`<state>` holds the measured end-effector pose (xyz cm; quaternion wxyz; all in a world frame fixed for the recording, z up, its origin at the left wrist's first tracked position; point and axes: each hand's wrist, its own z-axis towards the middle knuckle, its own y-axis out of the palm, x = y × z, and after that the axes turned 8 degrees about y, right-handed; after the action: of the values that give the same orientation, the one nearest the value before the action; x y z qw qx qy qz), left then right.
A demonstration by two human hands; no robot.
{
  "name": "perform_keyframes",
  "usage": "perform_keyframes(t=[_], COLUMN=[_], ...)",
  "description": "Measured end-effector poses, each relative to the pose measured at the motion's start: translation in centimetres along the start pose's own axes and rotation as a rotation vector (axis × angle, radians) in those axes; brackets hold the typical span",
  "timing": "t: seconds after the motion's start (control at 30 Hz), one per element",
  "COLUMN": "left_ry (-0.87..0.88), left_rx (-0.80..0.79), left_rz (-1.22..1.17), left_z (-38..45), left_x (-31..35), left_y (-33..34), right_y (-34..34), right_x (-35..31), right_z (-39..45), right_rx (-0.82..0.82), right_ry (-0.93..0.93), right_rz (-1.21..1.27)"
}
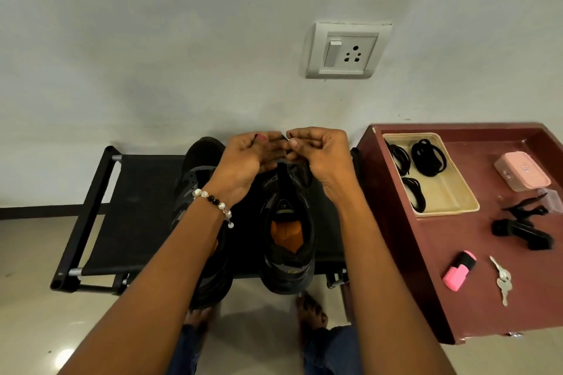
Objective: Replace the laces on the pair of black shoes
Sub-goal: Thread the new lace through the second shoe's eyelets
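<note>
- Pinching a thin black lace (pixel 300 172) between curled fingertips, the left hand (pixel 248 158) and right hand (pixel 320 155) meet just above the right-side black shoe (pixel 289 240).
- Both black shoes stand on a black fabric rack (pixel 134 210); the left-side shoe (pixel 198 179) lies partly under the left forearm.
- On the maroon table (pixel 457 253), a beige tray (pixel 451 192) holds three bundles of black laces (pixel 426 158).
- A closed pink case (pixel 522 170) carries a small label, too blurred to read.
</note>
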<state>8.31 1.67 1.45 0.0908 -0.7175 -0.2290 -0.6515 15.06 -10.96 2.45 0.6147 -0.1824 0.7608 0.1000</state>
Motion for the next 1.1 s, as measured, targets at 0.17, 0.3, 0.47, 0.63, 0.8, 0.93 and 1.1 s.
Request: perform_keyframes(t=[0.17, 0.3, 0.47, 0.63, 0.8, 0.93, 1.1], left_ry=[-0.121, -0.206, -0.286, -0.329, -0.255, -0.193, -0.252], left_rx=[-0.045, -0.057, -0.118, -0.199, -0.08, 0.066, 0.017], left_rz=[-0.276, -0.429, -0.505, -0.544, -0.388, -0.243, -0.315], left_z=[0.1, 0.1, 0.1, 0.1, -0.1, 0.0, 0.1], left_x=[0.5, 0.8, 0.8, 0.9, 1.2, 0.3, 0.7], left_y=[0.2, 0.3, 0.2, 0.1, 0.5, 0.7, 0.4], right_y=[1.6, 2.6, 3.1, 2.9, 3.1, 2.3, 2.0], right_x=[0.5, 0.2, 0.6, 0.8, 1.0, 0.9, -0.3], right_z=[-0.1, -0.5, -0.1, 0.2, 0.4, 0.5, 0.0], right_rx=[-0.035, -0.053, 0.011, 0.079, 0.085, 0.035, -0.087], right_ry=[0.046, 0.133, 0.133, 0.061, 0.033, 0.087, 0.212], right_rz=[0.151, 0.288, 0.166, -0.078, -0.13, 0.034, 0.401])
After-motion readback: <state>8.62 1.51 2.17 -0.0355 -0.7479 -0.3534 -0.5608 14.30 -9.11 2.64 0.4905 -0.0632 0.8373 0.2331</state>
